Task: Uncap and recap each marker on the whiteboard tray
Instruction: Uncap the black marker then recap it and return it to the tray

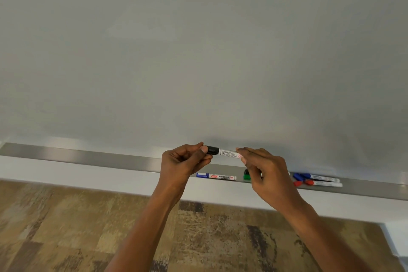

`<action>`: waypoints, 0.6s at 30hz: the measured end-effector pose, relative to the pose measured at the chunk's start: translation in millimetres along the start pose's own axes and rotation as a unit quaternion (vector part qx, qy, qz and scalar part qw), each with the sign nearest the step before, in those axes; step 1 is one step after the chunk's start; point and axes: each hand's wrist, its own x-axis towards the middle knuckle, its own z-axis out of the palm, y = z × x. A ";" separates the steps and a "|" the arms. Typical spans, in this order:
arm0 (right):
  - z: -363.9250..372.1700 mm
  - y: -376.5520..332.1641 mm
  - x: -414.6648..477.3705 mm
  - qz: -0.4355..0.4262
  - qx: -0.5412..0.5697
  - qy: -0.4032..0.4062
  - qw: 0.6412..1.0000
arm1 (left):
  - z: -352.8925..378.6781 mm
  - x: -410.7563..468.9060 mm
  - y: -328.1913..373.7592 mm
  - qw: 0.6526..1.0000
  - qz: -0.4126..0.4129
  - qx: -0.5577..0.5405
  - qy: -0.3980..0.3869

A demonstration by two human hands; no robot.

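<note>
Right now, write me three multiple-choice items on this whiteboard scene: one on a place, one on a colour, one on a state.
1. Where does the blue-capped marker with the WHITEBOARD label lie?
A. On the tray
B. On the floor
C. In the right hand

2. What colour is the cap of the held marker?
A. Red
B. Black
C. Green

3. Is the held marker's cap on or off?
A. Off, lying on the tray
B. On the barrel
C. Off, in the right hand

Answers:
1 A: it rests on the metal tray.
2 B: the cap by the left hand is black.
3 B: cap meets barrel, right hand at the other end.
</note>
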 end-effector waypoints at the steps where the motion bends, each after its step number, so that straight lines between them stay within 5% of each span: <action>1: 4.0 4.4 1.6 0.002 -0.002 -0.005 1.000 | -1.9 4.0 -3.3 1.000 0.003 0.017 0.011; 9: 55.3 48.2 -2.7 0.075 0.019 -0.073 0.994 | -32.3 31.9 -56.8 0.981 -0.072 0.150 0.098; 18: 115.2 81.3 -8.6 0.165 -0.091 -0.119 0.975 | -43.6 64.6 -109.7 0.890 -0.076 0.417 0.166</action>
